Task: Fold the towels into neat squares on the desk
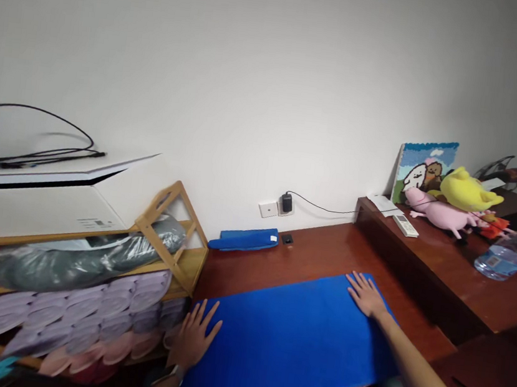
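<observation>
A flat blue cloth or mat (287, 341) covers the front part of the brown wooden desk (328, 243). On its left edge rests my left hand (194, 336), fingers spread, a watch or band at the wrist. My right hand (367, 296) lies flat with fingers apart at the mat's far right corner. Neither hand holds anything. Against the wall behind the mat lies a folded blue cloth (246, 239) with a small white label.
On the left a wooden rack (172, 239) carries a white box (40, 204), plastic-wrapped goods and rows of purple and pink items. A raised shelf (453, 258) on the right holds a water bottle (510, 252), plush toys (444, 214), a remote (405, 225) and a picture (424, 170). A black charger (287, 202) is plugged into the wall.
</observation>
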Action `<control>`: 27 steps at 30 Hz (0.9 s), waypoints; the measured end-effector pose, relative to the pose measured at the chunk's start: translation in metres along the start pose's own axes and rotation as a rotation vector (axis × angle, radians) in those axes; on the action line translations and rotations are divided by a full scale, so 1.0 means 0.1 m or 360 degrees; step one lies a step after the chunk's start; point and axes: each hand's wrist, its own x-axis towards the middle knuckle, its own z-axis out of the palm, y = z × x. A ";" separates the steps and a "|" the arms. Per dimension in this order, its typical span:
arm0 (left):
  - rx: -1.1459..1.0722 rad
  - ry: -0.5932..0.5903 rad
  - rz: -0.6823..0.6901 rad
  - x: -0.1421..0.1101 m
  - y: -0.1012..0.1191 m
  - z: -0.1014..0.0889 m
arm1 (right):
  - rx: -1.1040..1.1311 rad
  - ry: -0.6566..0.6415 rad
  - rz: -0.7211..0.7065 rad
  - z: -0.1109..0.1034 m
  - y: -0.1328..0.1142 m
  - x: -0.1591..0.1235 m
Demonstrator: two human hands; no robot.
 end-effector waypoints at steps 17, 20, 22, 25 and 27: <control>-0.0036 -0.0085 -0.0050 0.00 0.05 -0.10 | -0.0059 0.0096 0.0155 0.15 0.35 0.03; -0.0084 -0.0042 -0.0042 -0.02 0.07 -0.08 | -0.0072 0.0019 0.0175 0.14 0.36 0.05; -0.0117 -0.0005 -0.0064 -0.04 0.08 -0.07 | -0.0093 -0.0051 0.0196 0.12 0.37 0.09; -0.0165 0.0035 -0.0100 -0.05 0.07 -0.05 | -0.0154 -0.0148 0.0223 0.07 0.34 0.14; -0.0183 0.0027 -0.0118 -0.06 0.07 -0.04 | -0.0183 -0.0104 0.0168 0.07 0.29 0.16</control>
